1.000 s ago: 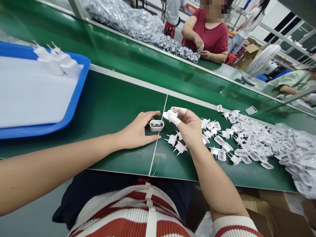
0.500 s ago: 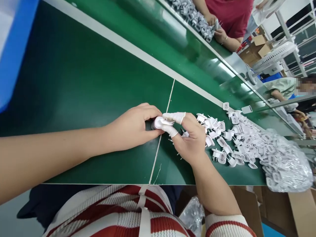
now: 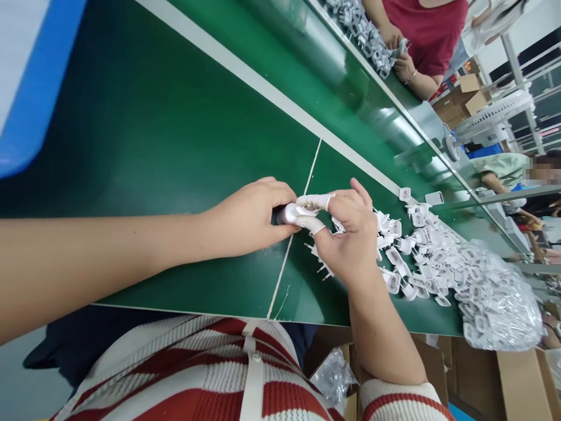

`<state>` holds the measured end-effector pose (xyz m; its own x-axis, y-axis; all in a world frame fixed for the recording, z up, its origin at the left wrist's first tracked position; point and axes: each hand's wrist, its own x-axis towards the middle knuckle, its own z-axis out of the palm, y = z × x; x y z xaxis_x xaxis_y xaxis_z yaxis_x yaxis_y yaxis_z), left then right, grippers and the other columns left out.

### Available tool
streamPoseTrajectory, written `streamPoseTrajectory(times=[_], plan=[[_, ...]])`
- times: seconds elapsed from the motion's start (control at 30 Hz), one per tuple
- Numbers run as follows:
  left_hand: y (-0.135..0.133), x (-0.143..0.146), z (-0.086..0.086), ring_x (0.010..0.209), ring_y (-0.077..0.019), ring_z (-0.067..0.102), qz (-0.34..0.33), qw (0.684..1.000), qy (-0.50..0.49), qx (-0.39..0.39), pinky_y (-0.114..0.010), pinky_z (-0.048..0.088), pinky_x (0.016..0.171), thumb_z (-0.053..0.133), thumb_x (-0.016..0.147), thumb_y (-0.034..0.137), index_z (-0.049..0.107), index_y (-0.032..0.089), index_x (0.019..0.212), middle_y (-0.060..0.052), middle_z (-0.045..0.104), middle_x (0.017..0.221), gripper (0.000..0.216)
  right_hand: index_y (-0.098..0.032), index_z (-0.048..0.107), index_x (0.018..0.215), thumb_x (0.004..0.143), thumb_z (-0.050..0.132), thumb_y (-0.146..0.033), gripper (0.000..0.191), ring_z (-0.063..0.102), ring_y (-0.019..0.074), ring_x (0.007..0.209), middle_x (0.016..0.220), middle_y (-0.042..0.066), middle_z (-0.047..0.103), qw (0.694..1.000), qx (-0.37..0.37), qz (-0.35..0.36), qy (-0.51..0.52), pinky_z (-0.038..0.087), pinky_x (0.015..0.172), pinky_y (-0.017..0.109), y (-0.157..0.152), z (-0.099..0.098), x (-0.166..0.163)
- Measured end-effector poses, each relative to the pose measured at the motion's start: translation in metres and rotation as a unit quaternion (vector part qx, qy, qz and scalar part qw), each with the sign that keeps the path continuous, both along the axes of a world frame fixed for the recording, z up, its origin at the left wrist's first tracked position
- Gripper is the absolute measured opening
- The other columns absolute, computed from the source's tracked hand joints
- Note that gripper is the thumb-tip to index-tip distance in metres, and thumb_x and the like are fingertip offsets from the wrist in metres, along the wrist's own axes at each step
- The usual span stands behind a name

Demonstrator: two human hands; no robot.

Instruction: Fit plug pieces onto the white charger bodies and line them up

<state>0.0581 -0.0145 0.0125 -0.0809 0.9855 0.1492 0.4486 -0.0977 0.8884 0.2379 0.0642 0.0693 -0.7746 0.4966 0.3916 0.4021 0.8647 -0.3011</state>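
Observation:
Over the green tabletop, my left hand [image 3: 258,211] is closed around a small white plug piece [image 3: 288,214] with a dark end toward the palm. My right hand [image 3: 350,240], with white finger cots on its thumb and index finger, pinches the other end of the same piece. Its other fingers are raised, and the pinched end is partly hidden by the cots. Just beyond the right hand lie loose white plug pieces [image 3: 397,257] with metal pins, spread over the table; a few lie partly behind that hand.
A clear plastic bag [image 3: 521,310] of more plug pieces stands at the table's right end. A blue-rimmed bin [image 3: 33,126] is at upper left. Past the clear barrier [image 3: 397,108], a person in red handles similar pieces. Cardboard boxes [image 3: 477,374] sit below the table edge.
The view has shifted slightly. My right hand's outer fingers have lifted and spread, and the white piece now sits more lengthwise between both hands. Both hands keep hold of it.

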Motion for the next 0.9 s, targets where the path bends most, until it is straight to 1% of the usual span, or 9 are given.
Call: streamPoseTrajectory(times=[0.13, 0.27, 0.33, 0.43, 0.5, 0.57, 0.67, 0.77, 0.9], plan=[[0.003, -0.001, -0.001, 0.104, -0.0293, 0.068, -0.016, 1.000, 0.002, 0.013, -0.042, 0.054, 0.092, 0.072, 0.080, 0.036, 0.074, 0.027, 0.089, -0.003, 0.076, 0.099, 0.013, -0.033, 0.078, 0.109, 0.094, 0.070, -0.027, 0.018, 0.071, 0.0221, 0.096, 0.092, -0.001, 0.077, 0.999, -0.023, -0.018, 0.023, 0.037, 0.126, 0.056, -0.001, -0.010, 0.004], [0.004, 0.002, 0.006, 0.102, -0.0287, 0.069, -0.017, 1.000, 0.001, 0.018, -0.042, 0.054, 0.094, 0.074, 0.080, 0.028, 0.075, 0.023, 0.090, -0.005, 0.077, 0.097, 0.011, -0.032, 0.063, 0.144, 0.096, 0.070, -0.040, 0.049, 0.070, 0.0272, 0.112, 0.118, 0.005, 0.079, 0.996, -0.061, -0.016, 0.057, 0.037, 0.124, 0.062, -0.001, -0.020, 0.011], [-0.002, 0.000, 0.016, 0.094, -0.0266, 0.071, 0.017, 1.000, -0.024, 0.004, -0.040, 0.057, 0.087, 0.075, 0.081, 0.028, 0.074, 0.021, 0.091, -0.006, 0.077, 0.097, 0.012, -0.031, 0.055, 0.152, 0.096, 0.071, -0.045, 0.060, 0.068, 0.0299, 0.121, 0.131, 0.009, 0.075, 0.993, -0.060, -0.023, 0.097, 0.043, 0.119, 0.062, 0.000, -0.022, 0.013], [-0.023, -0.016, 0.044, 0.092, -0.0238, 0.073, 0.073, 0.996, -0.057, 0.017, -0.037, 0.059, 0.084, 0.078, 0.082, 0.036, 0.075, 0.022, 0.102, -0.005, 0.078, 0.106, 0.024, -0.032, 0.054, 0.154, 0.098, 0.070, -0.043, 0.059, 0.067, 0.0306, 0.124, 0.135, 0.010, 0.074, 0.984, -0.060, -0.047, 0.161, 0.051, 0.111, 0.059, 0.001, -0.019, 0.018], [-0.043, -0.041, 0.067, 0.100, -0.0249, 0.073, 0.129, 0.990, -0.037, 0.042, -0.037, 0.060, 0.089, 0.081, 0.079, 0.041, 0.075, 0.024, 0.109, -0.004, 0.078, 0.111, 0.035, -0.033, 0.058, 0.150, 0.099, 0.068, -0.038, 0.052, 0.067, 0.0302, 0.123, 0.131, 0.009, 0.075, 0.984, -0.048, -0.048, 0.167, 0.053, 0.107, 0.057, 0.001, -0.015, 0.021], [-0.061, -0.079, 0.088, 0.101, -0.0260, 0.072, 0.229, 0.972, 0.008, 0.053, -0.038, 0.060, 0.090, 0.083, 0.075, 0.045, 0.075, 0.023, 0.109, -0.004, 0.078, 0.110, 0.042, -0.032, 0.061, 0.146, 0.100, 0.068, -0.035, 0.047, 0.067, 0.0298, 0.119, 0.125, 0.008, 0.077, 0.988, -0.022, -0.026, 0.154, 0.055, 0.104, 0.054, 0.001, -0.012, 0.023], [-0.077, -0.153, 0.103, 0.095, -0.0244, 0.070, 0.408, 0.907, 0.063, 0.077, -0.040, 0.059, 0.089, 0.084, 0.071, 0.044, 0.073, 0.017, 0.112, -0.005, 0.077, 0.109, 0.050, -0.029, 0.061, 0.144, 0.100, 0.068, -0.031, 0.045, 0.066, 0.0292, 0.114, 0.121, 0.008, 0.077, 0.991, 0.013, 0.013, 0.136, 0.056, 0.100, 0.051, -0.002, -0.012, 0.022], [-0.079, -0.220, 0.101, 0.097, -0.0219, 0.066, 0.542, 0.829, 0.136, 0.005, -0.041, 0.057, 0.095, 0.080, 0.076, 0.050, 0.071, 0.017, 0.112, 0.001, 0.075, 0.107, 0.050, -0.027, 0.060, 0.144, 0.100, 0.067, -0.028, 0.045, 0.064, 0.0298, 0.111, 0.118, 0.009, 0.076, 0.991, 0.028, 0.032, 0.128, 0.057, 0.095, 0.049, -0.004, -0.016, 0.022], [-0.063, -0.265, 0.082, 0.111, -0.0223, 0.063, 0.544, 0.823, 0.156, -0.049, -0.042, 0.051, 0.106, 0.074, 0.078, 0.064, 0.064, 0.017, 0.113, 0.003, 0.072, 0.112, 0.059, -0.028, 0.057, 0.147, 0.100, 0.066, -0.028, 0.048, 0.064, 0.0302, 0.112, 0.119, 0.009, 0.075, 0.992, 0.031, 0.057, 0.112, 0.058, 0.092, 0.048, -0.003, -0.021, 0.023]])
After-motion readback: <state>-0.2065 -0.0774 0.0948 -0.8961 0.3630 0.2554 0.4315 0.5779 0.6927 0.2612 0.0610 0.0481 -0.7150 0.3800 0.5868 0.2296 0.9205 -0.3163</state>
